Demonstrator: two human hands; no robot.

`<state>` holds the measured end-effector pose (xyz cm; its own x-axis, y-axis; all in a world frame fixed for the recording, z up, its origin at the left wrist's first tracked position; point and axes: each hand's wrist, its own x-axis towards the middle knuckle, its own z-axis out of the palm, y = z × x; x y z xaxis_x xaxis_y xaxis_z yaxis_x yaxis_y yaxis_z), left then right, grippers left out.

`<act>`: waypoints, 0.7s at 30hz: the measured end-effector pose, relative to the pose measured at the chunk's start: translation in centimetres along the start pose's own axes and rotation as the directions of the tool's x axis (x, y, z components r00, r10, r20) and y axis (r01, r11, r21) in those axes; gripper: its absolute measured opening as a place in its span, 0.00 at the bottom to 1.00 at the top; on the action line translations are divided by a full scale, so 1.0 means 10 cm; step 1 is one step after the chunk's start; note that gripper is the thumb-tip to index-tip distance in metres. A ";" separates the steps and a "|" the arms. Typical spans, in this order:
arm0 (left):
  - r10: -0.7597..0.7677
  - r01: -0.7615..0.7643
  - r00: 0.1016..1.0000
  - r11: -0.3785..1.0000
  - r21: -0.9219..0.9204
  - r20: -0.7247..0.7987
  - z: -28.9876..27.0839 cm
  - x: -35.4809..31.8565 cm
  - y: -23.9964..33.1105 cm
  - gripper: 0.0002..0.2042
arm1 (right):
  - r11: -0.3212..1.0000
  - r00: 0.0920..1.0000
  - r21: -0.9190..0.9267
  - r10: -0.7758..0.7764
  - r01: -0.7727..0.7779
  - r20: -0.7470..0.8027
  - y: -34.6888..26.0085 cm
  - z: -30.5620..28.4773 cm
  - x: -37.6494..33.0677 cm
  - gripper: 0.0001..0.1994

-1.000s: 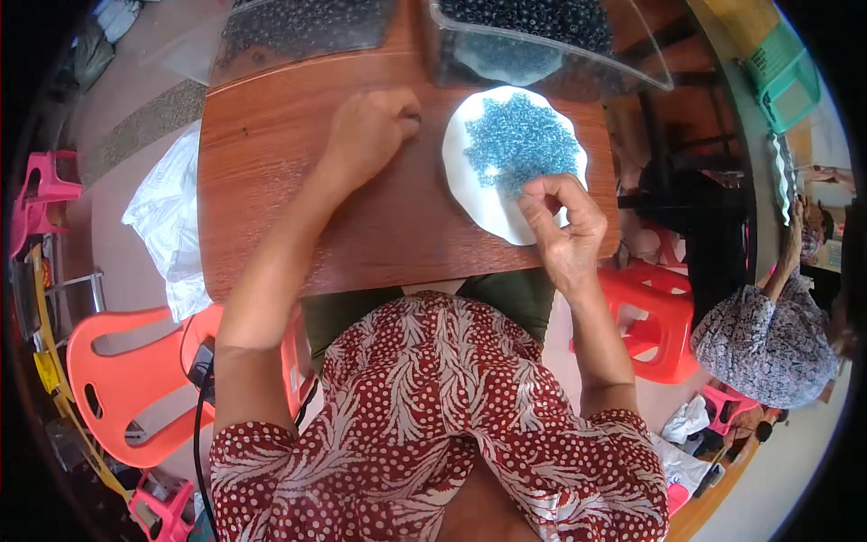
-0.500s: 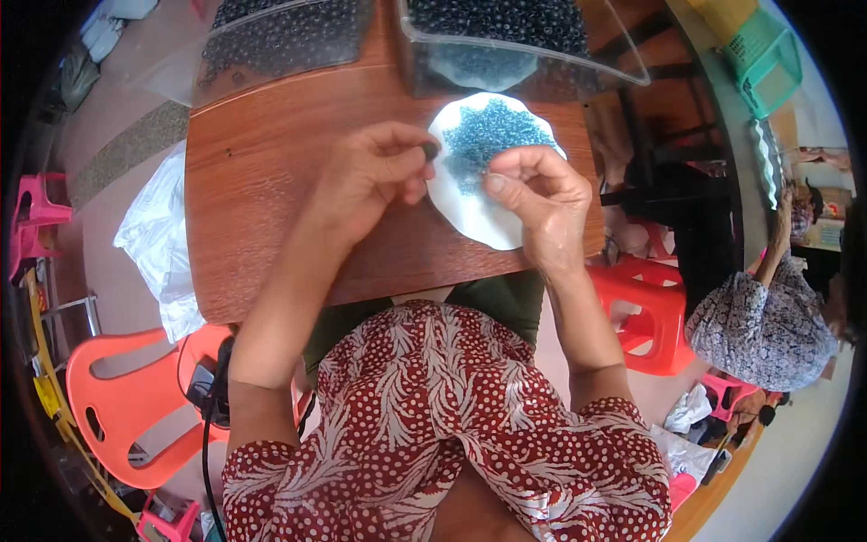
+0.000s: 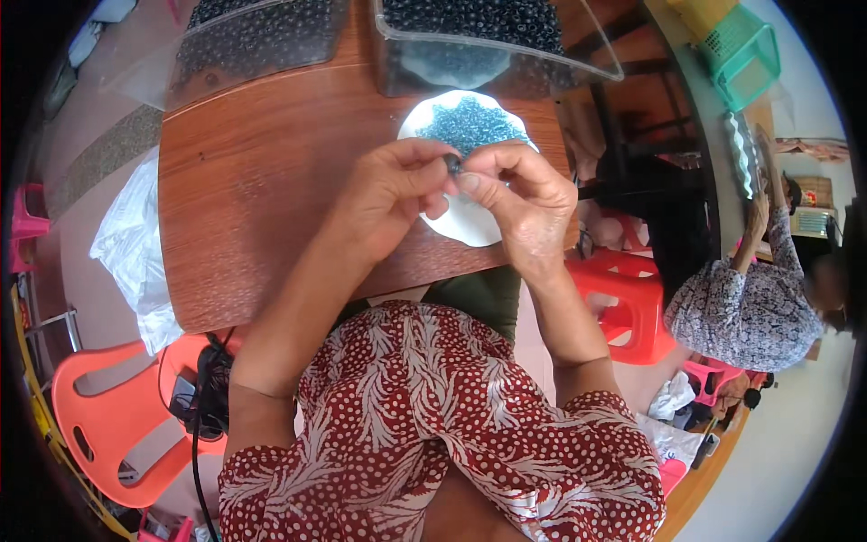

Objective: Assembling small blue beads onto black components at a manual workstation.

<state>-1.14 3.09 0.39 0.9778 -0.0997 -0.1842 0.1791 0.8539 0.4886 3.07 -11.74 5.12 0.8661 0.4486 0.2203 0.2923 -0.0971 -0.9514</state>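
Note:
A white plate with a heap of small blue beads lies on the brown wooden table. My left hand and my right hand meet above the plate's near side. Their fingertips pinch together around a small dark bead. Whether a thread runs between the fingers is too fine to tell.
Two clear plastic boxes of dark beads stand at the table's far edge. A white plastic bag and an orange chair are at my left. Red stools and a seated person are at my right.
My left hand came off the table and moved right; my right hand lifted from the bead heap. Both now meet over the plate, pinching a bead.

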 end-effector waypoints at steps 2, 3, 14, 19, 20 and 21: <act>0.009 -0.009 1.000 1.000 0.013 -0.020 0.01 0.00 -0.01 0.10 | 1.000 1.000 -0.025 0.004 -0.004 0.003 -0.01 0.00 0.01 0.05; 0.010 -0.009 1.000 1.000 0.011 -0.021 0.00 0.00 -0.01 0.10 | 0.999 1.000 -0.028 0.018 -0.018 -0.002 -0.02 0.01 0.01 0.05; 0.021 -0.019 0.998 0.999 0.027 -0.055 -0.07 0.05 -0.07 0.11 | 0.994 0.994 -0.091 0.071 -0.062 0.089 -0.06 -0.01 0.16 0.05; -0.030 0.029 0.999 0.997 0.065 0.021 -0.09 0.03 -0.05 0.10 | 0.947 0.928 -0.124 0.316 -0.296 0.199 -0.03 -0.12 0.32 0.08; -0.060 0.057 0.998 0.995 0.084 0.033 -0.08 0.02 -0.03 0.10 | 0.938 0.904 -0.064 0.346 -0.341 0.251 -0.02 -0.13 0.35 0.08; -0.055 0.052 0.998 0.995 0.088 0.036 -0.09 0.01 -0.02 0.10 | 0.940 0.907 -0.062 0.339 -0.335 0.251 -0.01 -0.12 0.36 0.08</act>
<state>-1.14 3.37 -0.49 0.9697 -0.1653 -0.1801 0.2387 0.7994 0.5514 6.62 -11.20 6.27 0.7828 0.5966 -0.1770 0.0103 -0.2968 -0.9549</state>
